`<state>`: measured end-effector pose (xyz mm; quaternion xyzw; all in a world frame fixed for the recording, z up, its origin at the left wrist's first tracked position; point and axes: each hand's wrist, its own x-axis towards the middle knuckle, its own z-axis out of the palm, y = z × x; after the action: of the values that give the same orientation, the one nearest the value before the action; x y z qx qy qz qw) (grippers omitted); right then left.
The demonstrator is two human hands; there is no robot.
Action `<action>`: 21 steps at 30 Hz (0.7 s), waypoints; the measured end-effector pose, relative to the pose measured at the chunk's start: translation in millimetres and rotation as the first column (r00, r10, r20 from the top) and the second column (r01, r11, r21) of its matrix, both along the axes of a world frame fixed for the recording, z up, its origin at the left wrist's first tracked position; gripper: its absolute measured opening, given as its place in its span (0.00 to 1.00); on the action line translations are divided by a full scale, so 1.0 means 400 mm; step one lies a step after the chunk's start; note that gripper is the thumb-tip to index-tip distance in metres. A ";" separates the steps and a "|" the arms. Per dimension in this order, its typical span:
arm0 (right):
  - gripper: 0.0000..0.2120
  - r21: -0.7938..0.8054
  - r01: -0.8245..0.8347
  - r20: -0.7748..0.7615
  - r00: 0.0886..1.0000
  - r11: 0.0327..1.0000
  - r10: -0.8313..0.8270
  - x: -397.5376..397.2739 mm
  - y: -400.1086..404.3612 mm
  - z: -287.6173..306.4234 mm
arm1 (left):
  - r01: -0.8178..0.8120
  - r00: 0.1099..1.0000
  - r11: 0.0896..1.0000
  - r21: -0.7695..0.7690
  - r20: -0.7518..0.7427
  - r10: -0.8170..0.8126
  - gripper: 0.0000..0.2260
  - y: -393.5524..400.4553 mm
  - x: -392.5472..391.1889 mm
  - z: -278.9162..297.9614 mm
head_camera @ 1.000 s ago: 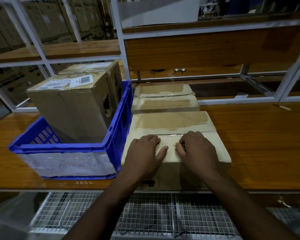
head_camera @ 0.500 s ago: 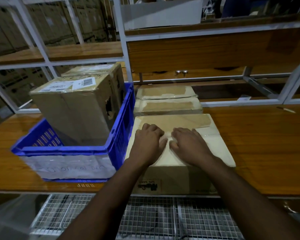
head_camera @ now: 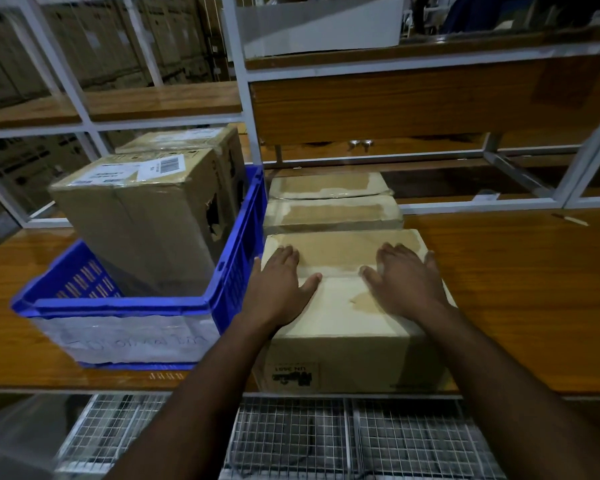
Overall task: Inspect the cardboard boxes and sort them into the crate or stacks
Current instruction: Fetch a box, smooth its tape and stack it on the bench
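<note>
A closed cardboard box (head_camera: 343, 320) sits at the front edge of the wooden table. My left hand (head_camera: 278, 285) lies flat on its top near the left edge, fingers straight. My right hand (head_camera: 404, 280) lies flat on the top toward the right edge. Behind it stand two more cardboard boxes (head_camera: 333, 213) in a row. To the left, a blue crate (head_camera: 232, 271) holds a tall labelled box (head_camera: 142, 216) with a torn right side and another box (head_camera: 201, 143) behind it.
The wooden table (head_camera: 520, 289) stretches bare to the right of the boxes. A white metal shelf frame (head_camera: 246, 109) rises behind the crate and boxes. A wire mesh rack (head_camera: 291, 438) lies below the table's front edge.
Both hands have slid apart across the box top, the left toward the left edge and the right toward the right edge. The box has stayed in place.
</note>
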<state>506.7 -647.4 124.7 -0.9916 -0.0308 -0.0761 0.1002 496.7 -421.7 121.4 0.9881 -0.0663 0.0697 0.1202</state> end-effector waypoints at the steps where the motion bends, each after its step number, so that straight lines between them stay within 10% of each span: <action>1: 0.29 0.005 0.020 -0.004 1.000 1.000 -0.020 0.001 -0.003 -0.002 | -0.015 1.000 1.000 -0.028 0.007 0.015 0.34 0.000 -0.001 0.000; 7: 0.27 0.281 0.381 0.012 0.916 0.881 -0.400 -0.014 -0.009 0.002 | -0.301 0.954 0.906 -0.298 -0.089 0.288 0.43 0.015 -0.017 0.012; 21: 0.41 0.579 0.173 0.359 0.824 0.797 -0.439 -0.191 -0.029 0.054 | -0.116 0.837 0.667 -0.736 0.290 0.464 0.36 -0.003 -0.199 0.043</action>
<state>430.5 -659.1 146.3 -0.8672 0.1335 -0.3381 0.3405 417.1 -423.1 138.6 0.8220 0.1018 0.3367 0.4479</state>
